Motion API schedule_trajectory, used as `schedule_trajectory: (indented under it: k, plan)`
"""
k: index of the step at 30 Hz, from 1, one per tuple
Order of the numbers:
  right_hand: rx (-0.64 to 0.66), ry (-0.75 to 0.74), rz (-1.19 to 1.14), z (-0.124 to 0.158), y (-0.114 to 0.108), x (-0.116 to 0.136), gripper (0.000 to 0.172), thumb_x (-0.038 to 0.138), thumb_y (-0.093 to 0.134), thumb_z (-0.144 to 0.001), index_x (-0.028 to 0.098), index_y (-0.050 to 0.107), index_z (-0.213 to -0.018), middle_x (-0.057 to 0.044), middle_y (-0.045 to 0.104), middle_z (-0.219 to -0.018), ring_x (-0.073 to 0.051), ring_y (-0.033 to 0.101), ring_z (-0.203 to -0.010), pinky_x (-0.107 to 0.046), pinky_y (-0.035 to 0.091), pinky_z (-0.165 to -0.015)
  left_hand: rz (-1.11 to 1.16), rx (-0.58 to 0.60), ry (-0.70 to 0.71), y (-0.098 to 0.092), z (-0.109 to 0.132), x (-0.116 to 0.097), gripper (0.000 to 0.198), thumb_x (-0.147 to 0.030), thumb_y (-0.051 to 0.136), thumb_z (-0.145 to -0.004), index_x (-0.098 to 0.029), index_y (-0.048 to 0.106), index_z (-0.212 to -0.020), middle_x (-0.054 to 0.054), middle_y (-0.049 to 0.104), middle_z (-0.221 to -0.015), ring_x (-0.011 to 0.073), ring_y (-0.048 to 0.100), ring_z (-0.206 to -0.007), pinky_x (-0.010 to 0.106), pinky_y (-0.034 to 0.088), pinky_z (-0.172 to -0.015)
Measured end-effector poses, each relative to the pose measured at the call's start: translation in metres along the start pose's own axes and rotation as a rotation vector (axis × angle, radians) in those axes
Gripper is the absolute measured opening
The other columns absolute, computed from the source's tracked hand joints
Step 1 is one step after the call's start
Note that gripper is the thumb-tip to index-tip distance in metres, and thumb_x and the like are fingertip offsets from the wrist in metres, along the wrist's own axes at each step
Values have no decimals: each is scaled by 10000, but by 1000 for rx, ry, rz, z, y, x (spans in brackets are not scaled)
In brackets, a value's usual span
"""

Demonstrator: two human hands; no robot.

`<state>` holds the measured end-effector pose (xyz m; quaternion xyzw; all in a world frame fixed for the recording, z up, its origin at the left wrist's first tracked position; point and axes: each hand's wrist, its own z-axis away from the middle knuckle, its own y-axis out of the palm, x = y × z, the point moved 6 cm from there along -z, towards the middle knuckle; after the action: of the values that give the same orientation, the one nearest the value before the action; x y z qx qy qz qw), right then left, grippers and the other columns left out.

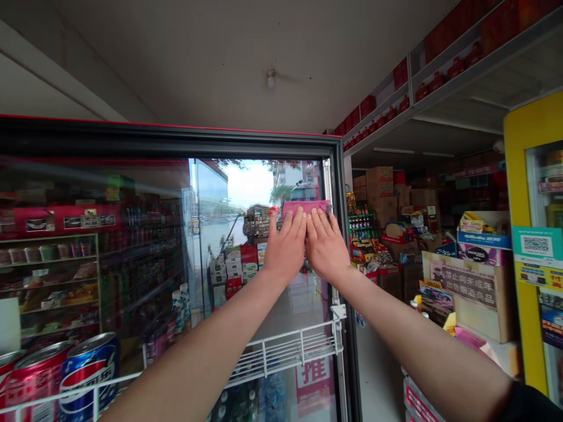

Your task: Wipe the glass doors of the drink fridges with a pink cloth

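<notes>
- Pressing a pink cloth [307,205] to the glass door [153,181] seems to be the step in hand, likely wiping; the cloth lies high on the pane, near its right edge.
- Left hand [285,252] and right hand [326,252] lie side by side on it, palms toward the glass. Each grip is flattened, fingers stretched upward rather than curled round the cloth; the thumbs cannot be made out.
- A further stroke would call for even pressure from both hands, keeping the cloth flat under the fingertips.
- Just right of the hands, the dark door frame [346,293] limits sideways travel.
- Below, a white wire rack [281,350] juts out, blocking a straight downward stroke; the left forearm crosses in front of it.
- Behind its rail at lower left stand a blue can [90,366] and red cans [41,375].
- Farther right are stacked cartons [380,184] and a yellow cabinet [514,234].
</notes>
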<state>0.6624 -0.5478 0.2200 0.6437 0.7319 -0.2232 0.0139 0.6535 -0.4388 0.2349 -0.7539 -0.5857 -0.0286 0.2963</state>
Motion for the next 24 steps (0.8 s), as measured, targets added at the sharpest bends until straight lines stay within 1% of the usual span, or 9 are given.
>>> schedule_trajectory:
  k: [3,6,9,12,15,18,21,24]
  plan:
    - [9,-20,25,20,6,5,682,223,487,-1078,7,396,-1719,-264,384,-1783,-402,337,-1698,-661,228,-1406,1,17,45,6,17,-2,663,-239,320,-1104,-185,358,-1764,90,301,-1847,353,369,-1688,697,132,-1415]
    - [21,-21,58,24,8,7,654,220,480,-1086,-15,429,-1694,-272,351,-1794,-414,350,-1690,-658,260,-1396,-4,24,76,6,21,2,659,-278,331,-1117,-199,335,-1771,71,274,-1853,329,303,-1721,692,117,-1424]
    - [11,6,87,10,5,13,646,210,485,-1075,-54,456,-1664,-296,374,-1774,-448,366,-1675,-670,297,-1378,-11,29,90,2,12,11,653,-315,325,-1132,-221,312,-1778,48,259,-1855,304,249,-1742,692,97,-1429]
    - [-25,63,103,-16,0,24,655,175,480,-1047,-112,460,-1635,-349,403,-1736,-496,341,-1672,-720,291,-1359,-17,24,68,-4,-1,25,653,-283,293,-1132,-213,294,-1781,45,233,-1860,298,215,-1752,715,86,-1421]
    - [-65,112,65,-45,-2,37,683,124,448,-1029,-146,400,-1654,-381,344,-1750,-520,267,-1693,-750,257,-1361,-21,9,41,-14,-10,46,663,-240,268,-1125,-212,271,-1787,42,215,-1866,293,172,-1762,729,64,-1416]
    - [-95,104,-52,-67,2,52,722,108,395,-1038,-106,289,-1719,-344,258,-1803,-486,175,-1728,-735,260,-1376,-28,-21,26,-28,-9,74,655,-258,260,-1136,-215,268,-1789,42,214,-1871,286,155,-1766,723,22,-1415]
    - [-117,54,-159,-83,5,73,753,126,375,-1052,-33,202,-1768,-294,182,-1848,-442,92,-1751,-718,254,-1388,-36,-40,22,-39,3,107,647,-326,281,-1151,-226,268,-1790,40,231,-1872,280,159,-1765,697,-23,-1419]
    - [-120,6,-205,-95,5,103,801,171,425,-1059,21,139,-1792,-259,147,-1869,-430,69,-1757,-725,234,-1390,-52,-44,18,-47,22,142,670,-357,336,-1142,-241,252,-1796,41,230,-1875,287,149,-1767,674,-43,-1423]
